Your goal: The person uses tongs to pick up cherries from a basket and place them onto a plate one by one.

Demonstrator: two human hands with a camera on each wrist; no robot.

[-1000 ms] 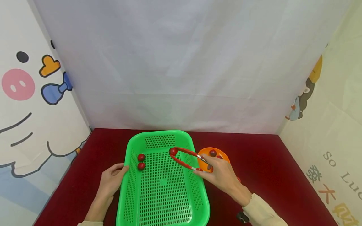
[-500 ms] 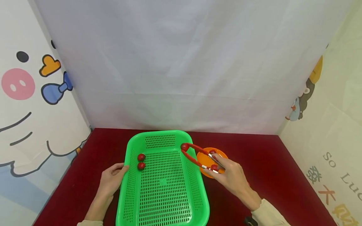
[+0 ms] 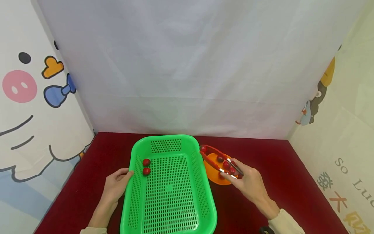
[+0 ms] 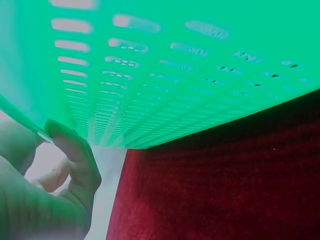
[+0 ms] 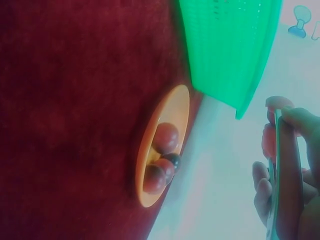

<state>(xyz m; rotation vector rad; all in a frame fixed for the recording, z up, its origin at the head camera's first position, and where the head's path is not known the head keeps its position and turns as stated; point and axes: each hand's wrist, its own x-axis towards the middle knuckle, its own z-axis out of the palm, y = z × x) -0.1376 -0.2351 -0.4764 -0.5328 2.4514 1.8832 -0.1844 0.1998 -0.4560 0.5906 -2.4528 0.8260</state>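
My right hand (image 3: 252, 179) grips a pair of red-tipped metal tongs (image 3: 216, 167) above the orange plate. A small round red fruit (image 3: 203, 148) is pinched between the tong tips, at the basket's right rim in the head view. Several more red fruits (image 5: 165, 138) lie in the orange plate (image 5: 182, 98). On the left, my left hand (image 3: 116, 182) pinches the rim of a green perforated basket (image 3: 211, 208); the thumb and a finger (image 4: 65, 137) meet over that rim in the left wrist view. Two red fruits (image 3: 146, 167) sit inside the basket near its left wall.
A dark red cloth (image 3: 263, 162) covers the table. Behind it hangs a pale curtain (image 3: 187, 81). Printed cartoon panels stand at the left (image 3: 29, 113) and right (image 3: 336, 146). The plate is just right of the basket.
My right hand has moved right with the tongs and the fruit in them, from over the basket toward the plate. My left hand has stayed at the basket rim.
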